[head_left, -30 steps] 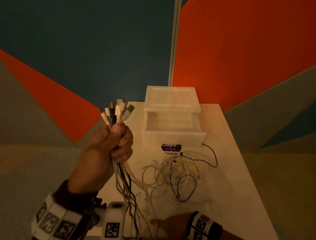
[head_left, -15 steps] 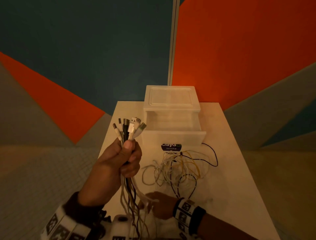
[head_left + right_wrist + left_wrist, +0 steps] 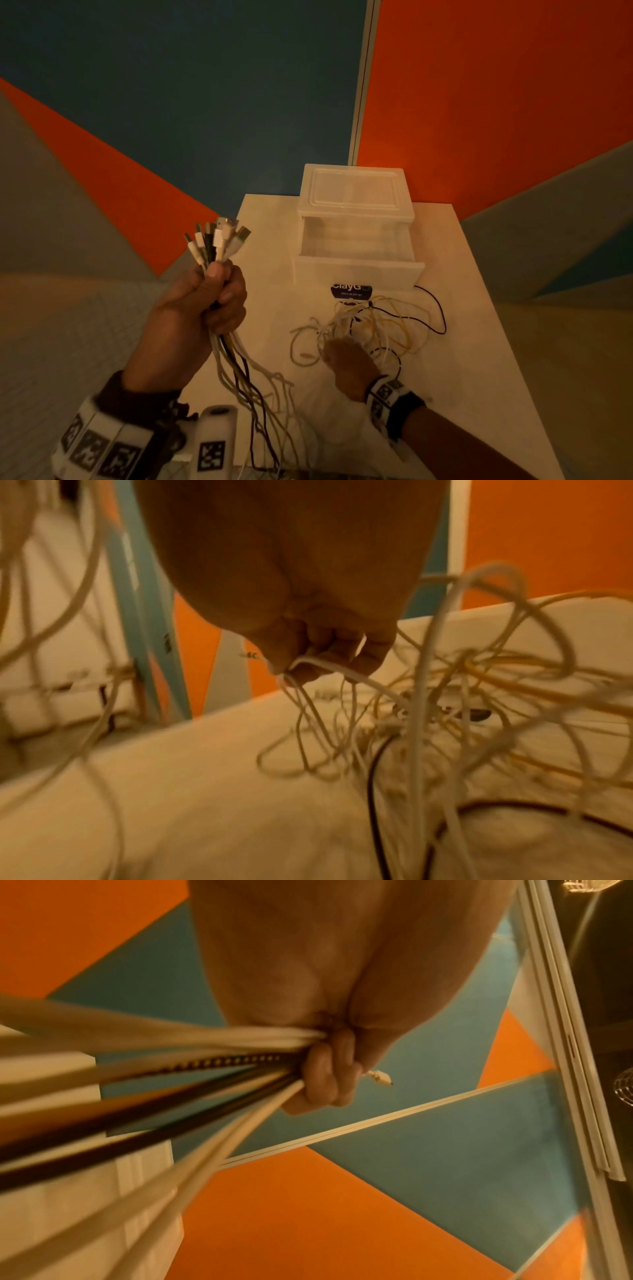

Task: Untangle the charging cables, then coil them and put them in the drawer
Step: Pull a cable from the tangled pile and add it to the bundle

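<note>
Since the earlier frame the right hand (image 3: pixel 351 368) has reached farther toward the drawer (image 3: pixel 356 255), its fingers (image 3: pixel 337 653) pinching a white strand of the tangled cables (image 3: pixel 380 325) in front of it. Left of the drawer, the left hand (image 3: pixel 202 308) stays fisted around the plug ends (image 3: pixel 219 240). The drawer stands open on the white surface (image 3: pixel 472 342) against orange-and-teal walls (image 3: pixel 496 85).

cables (image 3: pixel 445 723) motion-blurred, strands (image 3: pixel 260 428) cut off at bottom edge
</note>
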The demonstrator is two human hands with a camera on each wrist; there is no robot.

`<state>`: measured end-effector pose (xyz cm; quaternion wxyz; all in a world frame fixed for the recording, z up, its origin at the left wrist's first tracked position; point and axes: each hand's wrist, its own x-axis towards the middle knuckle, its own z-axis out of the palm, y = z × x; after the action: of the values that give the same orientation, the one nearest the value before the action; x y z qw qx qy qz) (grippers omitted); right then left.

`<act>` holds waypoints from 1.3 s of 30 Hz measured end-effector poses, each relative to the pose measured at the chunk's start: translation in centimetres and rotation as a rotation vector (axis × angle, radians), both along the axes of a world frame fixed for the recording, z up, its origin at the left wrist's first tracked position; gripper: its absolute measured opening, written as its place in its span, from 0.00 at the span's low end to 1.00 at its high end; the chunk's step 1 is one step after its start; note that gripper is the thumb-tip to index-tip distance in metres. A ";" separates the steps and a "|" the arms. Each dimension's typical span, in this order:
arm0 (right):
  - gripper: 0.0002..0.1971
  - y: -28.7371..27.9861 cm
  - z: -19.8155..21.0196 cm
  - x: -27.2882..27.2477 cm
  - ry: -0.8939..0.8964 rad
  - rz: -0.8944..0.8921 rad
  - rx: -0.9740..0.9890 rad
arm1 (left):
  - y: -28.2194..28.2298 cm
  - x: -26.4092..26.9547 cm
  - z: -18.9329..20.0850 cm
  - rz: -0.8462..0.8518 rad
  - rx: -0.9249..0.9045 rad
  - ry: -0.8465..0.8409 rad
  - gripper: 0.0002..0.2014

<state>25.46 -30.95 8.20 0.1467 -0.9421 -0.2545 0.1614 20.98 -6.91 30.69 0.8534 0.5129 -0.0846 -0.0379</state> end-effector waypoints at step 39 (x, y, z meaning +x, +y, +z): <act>0.02 3.1 17.4 1.0 0.041 -0.251 1.160 | -8.8 3.9 -1.6 0.340 0.214 0.115 0.11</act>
<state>26.43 -27.81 25.59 0.6605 -0.7277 -0.1851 -0.0045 24.87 -15.68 29.06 0.7917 0.6044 0.0565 0.0688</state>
